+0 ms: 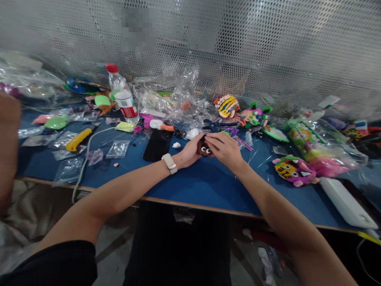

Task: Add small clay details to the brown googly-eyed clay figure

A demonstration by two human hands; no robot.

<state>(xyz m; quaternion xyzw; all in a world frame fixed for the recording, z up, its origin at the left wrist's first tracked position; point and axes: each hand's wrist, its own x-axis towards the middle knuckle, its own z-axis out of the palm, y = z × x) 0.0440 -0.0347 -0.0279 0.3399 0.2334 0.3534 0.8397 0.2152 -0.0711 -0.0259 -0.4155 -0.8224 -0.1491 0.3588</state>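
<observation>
Between my two hands, just above the blue table [184, 190], is a small brown clay figure [204, 151] with white googly eyes and dark pupils. My left hand [190, 153], with a pale band at its wrist, is wrapped round the figure from the left. From the right, the fingers of my right hand [224, 149] press on its top and side. Part of the figure is hidden by the fingers. Behind the hands lie a lump of white clay [193, 134] and dark-handled scissors [212, 125]. A smaller white piece [176, 145] sits left of my left hand.
Left are a black phone [157, 145], a yellow utility knife [79, 140], a cable and a red-capped bottle [123, 93]. Clear wrappers [178, 99] pile along the mesh wall. Right are a colourful clay mask [294, 171] and a white power bank [348, 202]. Another person's arm [8, 147] shows far left.
</observation>
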